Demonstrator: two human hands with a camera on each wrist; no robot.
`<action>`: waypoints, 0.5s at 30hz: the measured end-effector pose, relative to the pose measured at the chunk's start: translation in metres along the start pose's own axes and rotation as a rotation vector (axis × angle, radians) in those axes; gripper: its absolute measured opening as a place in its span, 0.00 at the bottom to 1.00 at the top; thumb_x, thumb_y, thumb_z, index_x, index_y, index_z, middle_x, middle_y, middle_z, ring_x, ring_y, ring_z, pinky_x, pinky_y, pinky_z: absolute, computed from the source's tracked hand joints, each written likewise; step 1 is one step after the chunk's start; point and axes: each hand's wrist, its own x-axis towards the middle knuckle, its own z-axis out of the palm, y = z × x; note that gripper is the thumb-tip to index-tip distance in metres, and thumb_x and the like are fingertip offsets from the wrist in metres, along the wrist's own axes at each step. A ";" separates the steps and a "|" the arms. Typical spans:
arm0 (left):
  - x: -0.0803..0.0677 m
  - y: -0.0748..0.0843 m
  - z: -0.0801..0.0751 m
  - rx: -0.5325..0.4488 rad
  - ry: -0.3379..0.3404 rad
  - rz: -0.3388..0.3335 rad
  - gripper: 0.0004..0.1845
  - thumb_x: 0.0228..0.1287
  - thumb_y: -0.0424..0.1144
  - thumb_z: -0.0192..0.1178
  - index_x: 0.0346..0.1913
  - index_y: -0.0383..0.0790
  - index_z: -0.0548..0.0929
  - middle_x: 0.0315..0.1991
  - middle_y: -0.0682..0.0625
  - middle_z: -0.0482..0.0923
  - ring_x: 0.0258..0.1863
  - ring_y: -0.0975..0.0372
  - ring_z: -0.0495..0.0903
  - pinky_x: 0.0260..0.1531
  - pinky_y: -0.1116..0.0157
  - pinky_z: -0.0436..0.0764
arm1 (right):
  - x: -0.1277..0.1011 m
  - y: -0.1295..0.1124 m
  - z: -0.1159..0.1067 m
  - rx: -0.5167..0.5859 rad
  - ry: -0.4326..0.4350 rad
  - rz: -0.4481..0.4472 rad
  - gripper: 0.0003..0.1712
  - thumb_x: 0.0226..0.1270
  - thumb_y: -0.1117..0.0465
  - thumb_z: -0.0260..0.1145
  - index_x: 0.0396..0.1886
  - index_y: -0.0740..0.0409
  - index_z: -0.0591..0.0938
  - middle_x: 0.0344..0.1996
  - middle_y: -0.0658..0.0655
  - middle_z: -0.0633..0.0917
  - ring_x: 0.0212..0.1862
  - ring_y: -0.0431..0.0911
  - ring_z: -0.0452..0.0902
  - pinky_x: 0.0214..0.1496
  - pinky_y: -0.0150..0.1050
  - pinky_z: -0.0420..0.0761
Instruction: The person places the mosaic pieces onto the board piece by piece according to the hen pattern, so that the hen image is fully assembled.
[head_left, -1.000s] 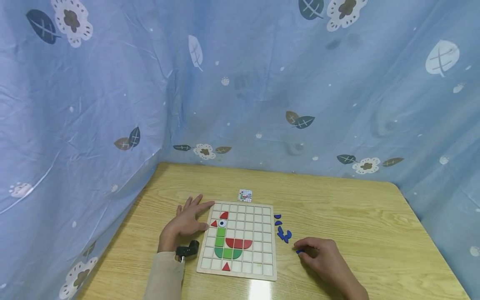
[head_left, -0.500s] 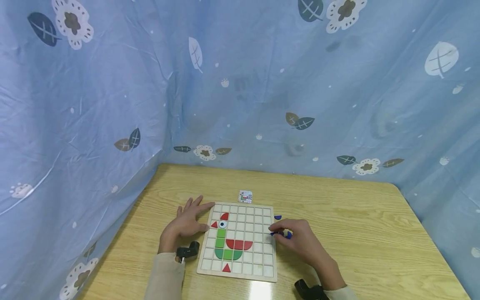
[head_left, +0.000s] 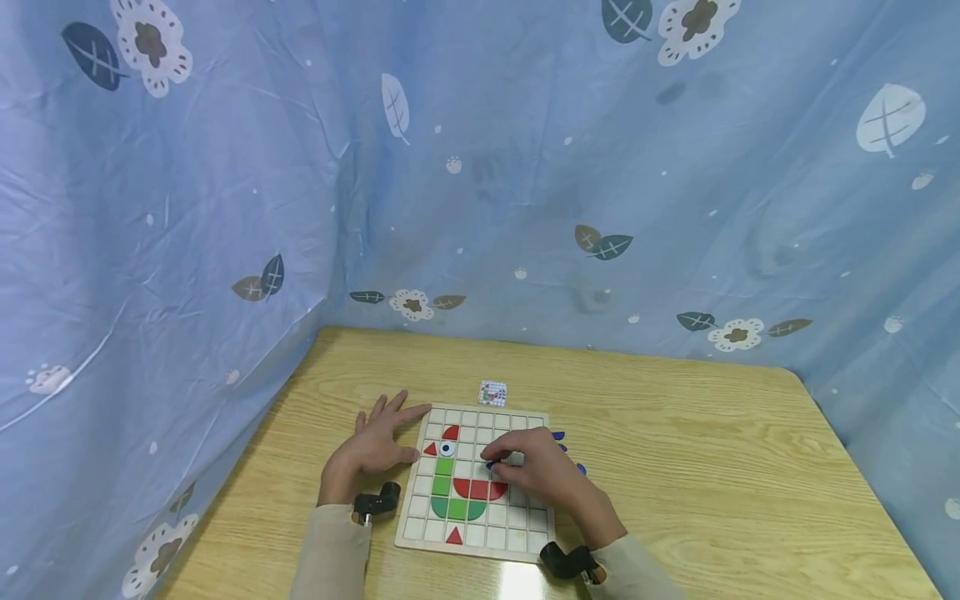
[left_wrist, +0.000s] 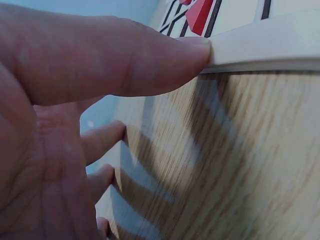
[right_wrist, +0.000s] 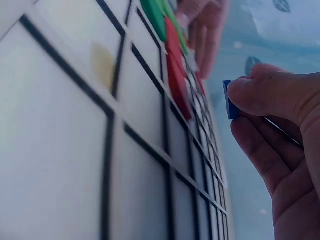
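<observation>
Blue piece sat pinched in the right hand, hovering above free cells of the grid board, just beside the red half-discs. Left hand lay flat, fingers spread, thumb touching the board's left edge.

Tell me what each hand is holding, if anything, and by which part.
The right hand pinches a small blue piece by its edge, between thumb and fingertips, above the grid board. The left hand holds nothing; its thumb presses the board's side.
</observation>
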 end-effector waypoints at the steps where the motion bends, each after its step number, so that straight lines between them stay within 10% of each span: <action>1: 0.000 0.000 0.000 0.003 0.000 -0.001 0.41 0.64 0.32 0.74 0.81 0.51 0.76 0.90 0.34 0.48 0.88 0.31 0.34 0.80 0.24 0.31 | 0.002 0.000 0.003 0.005 -0.015 0.017 0.11 0.71 0.67 0.76 0.50 0.53 0.94 0.44 0.46 0.95 0.47 0.35 0.89 0.57 0.43 0.90; 15: 0.000 0.000 0.000 0.012 0.002 0.005 0.41 0.64 0.33 0.75 0.81 0.51 0.76 0.89 0.34 0.48 0.88 0.31 0.35 0.79 0.23 0.32 | 0.014 -0.002 0.018 0.047 -0.114 0.078 0.12 0.72 0.69 0.75 0.50 0.52 0.94 0.45 0.46 0.95 0.47 0.33 0.88 0.55 0.35 0.88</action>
